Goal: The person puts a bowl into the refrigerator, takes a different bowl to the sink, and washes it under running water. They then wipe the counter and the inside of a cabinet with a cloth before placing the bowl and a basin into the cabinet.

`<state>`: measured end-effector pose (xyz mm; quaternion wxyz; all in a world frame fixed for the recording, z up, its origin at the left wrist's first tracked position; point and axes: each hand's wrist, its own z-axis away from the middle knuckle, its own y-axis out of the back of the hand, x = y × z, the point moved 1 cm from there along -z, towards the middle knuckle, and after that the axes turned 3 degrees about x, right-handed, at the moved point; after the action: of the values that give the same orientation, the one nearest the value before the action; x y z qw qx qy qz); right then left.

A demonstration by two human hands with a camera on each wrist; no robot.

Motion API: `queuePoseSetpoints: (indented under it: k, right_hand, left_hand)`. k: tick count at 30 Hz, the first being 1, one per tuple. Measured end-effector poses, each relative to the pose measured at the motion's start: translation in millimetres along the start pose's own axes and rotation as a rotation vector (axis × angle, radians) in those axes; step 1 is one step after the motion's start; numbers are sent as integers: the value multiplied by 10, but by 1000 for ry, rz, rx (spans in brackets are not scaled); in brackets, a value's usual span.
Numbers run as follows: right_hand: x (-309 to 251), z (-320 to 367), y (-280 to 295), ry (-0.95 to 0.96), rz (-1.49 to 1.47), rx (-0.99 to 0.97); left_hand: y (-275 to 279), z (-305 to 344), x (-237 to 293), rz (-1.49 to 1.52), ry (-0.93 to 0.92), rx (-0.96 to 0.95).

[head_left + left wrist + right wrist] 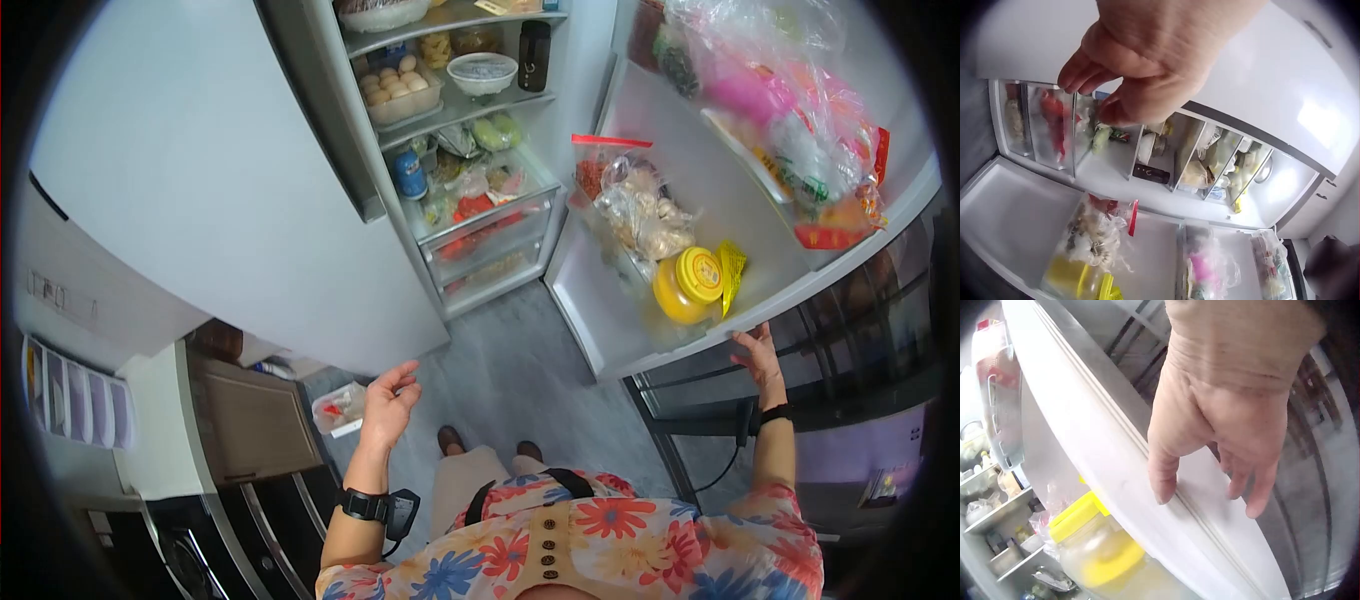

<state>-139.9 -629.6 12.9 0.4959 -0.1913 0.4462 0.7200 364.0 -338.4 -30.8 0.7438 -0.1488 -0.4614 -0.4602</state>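
A double-door fridge stands before me, its right door [690, 350] swung wide and its left door [230, 180] beside it. At the outer edge of the right door is my right hand [758, 358]; the right wrist view shows the thumb on the edge and the fingers [1261, 490] spread along the outer side. My left hand [390, 405] hovers empty near the lower corner of the left door, its fingers loosely bent. In the door's lower bin are a yellow-lidded jar [690, 283], a clear bag of pale food [645, 215] and a yellow packet [733, 270].
Shelves hold a tray of eggs [400, 90], a white bowl [482, 73], a dark bottle [534, 55] and a blue can [409, 175]. Plastic bags [800, 110] fill the upper door bin. A container [340, 408] sits by the cabinet [250, 420]. A dark rack [840, 320] stands behind the door.
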Motion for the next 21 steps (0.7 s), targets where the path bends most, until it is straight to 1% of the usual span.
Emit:
queuePoseSetpoints:
  k: [1,2,7,9,11,13,15,16,17,18,19,21]
  right_hand:
    - [-10,-55,18,50,-11,-46]
    - [-1,-77,21,70,-23,-3]
    - [-105,-58,-33,69,122,-32]
    - [-178,3,-163,102,154,-42]
    - [-217,99,-287,192,224,6]
    - [-238,131,-350,207,213,-20]
    - [11,58,-371,375,105,-115]
    - [164,42,-389,490,58,-157]
    - [292,-41,-400,496,151,-140]
    - [298,-20,-445,521,139,-162]
    - [279,-7,-523,547,128,-183]
    - [248,24,-639,373,236,-233]
  left_hand:
    - [-23,41,-40,5,9,5]
    - [-42,82,-79,32,1,12]
    - [-28,262,-228,55,40,43]
    - [-27,166,-263,34,19,54]
    - [-49,74,-262,47,10,46]
    - [-65,54,-253,59,1,39]
    - [-66,159,-252,40,22,47]
    - [-47,245,-296,46,18,50]
    - [-1,267,-355,45,39,71]
    - [39,290,-415,43,61,93]
    - [70,309,-462,51,32,103]
    - [164,404,-588,63,103,164]
